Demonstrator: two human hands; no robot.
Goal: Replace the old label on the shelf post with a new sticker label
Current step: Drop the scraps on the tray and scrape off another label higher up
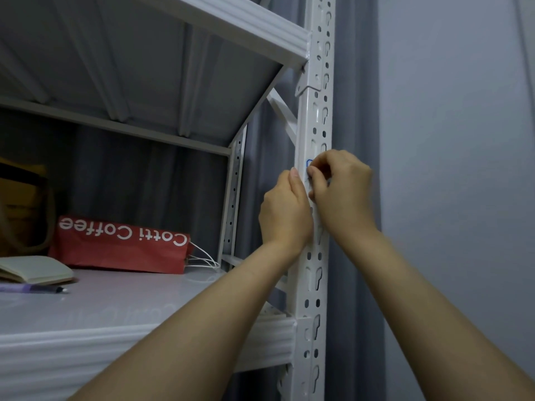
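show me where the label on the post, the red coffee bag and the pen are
label (308, 163), head view, its blue-edged top corner, the part showing
red coffee bag (121, 250), head view, middle of its front face
pen (43, 289), head view, its barrel

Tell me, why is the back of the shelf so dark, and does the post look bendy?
Head view: the light is dim and soft, so the corner behind the red bag goes dark; the wide lens makes the shelf post lean; the right hand looks slightly blurred and covers most of the label; no glare.
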